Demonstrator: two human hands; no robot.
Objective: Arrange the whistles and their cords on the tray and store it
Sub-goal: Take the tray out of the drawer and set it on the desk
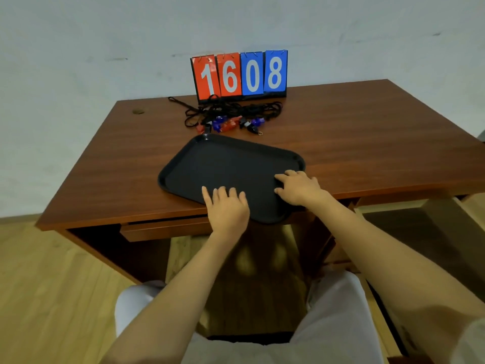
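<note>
An empty black tray (225, 166) lies slanted on the wooden desk, its near corner jutting over the front edge. My left hand (227, 206) rests flat on the tray's near edge, fingers spread. My right hand (298, 189) curls over the tray's right rim and grips it. Behind the tray lie several red, blue and black whistles (228, 124) in a heap. Their black cords (231, 110) are tangled together behind them.
A flip scoreboard (240, 73) reading 1608 stands at the back of the desk (367, 132) against the wall. A drawer (433, 232) stands pulled out at the desk's right. A closed drawer (162, 229) sits under the front edge. My knees are below.
</note>
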